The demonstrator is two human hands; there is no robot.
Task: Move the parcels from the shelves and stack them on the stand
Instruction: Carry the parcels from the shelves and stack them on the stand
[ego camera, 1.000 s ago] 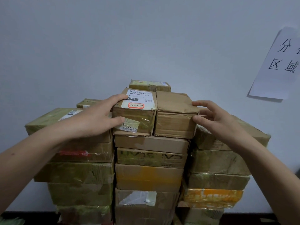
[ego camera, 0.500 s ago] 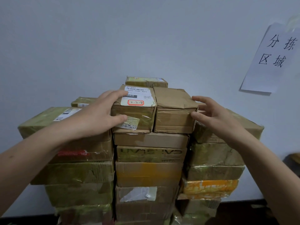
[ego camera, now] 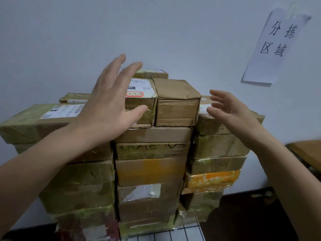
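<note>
Behind the left hand (ego camera: 111,103) and the right hand (ego camera: 227,108), a white wall (ego camera: 69,40) backs the stack of parcels (ego camera: 151,173), which rises from below the wrists up past the palms. On its top the labelled parcel (ego camera: 144,94) lies just beyond the left hand, touching the plain brown parcel (ego camera: 177,105) on its right. The left hand is spread with straight fingers and holds nothing; the right hand, fingers loosely curved and empty, hangs just right of that brown one, apart from it.

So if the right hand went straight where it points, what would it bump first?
Probably the plain brown parcel atop the middle stack; the right hand aims at its side, though depth's unclear.
</note>
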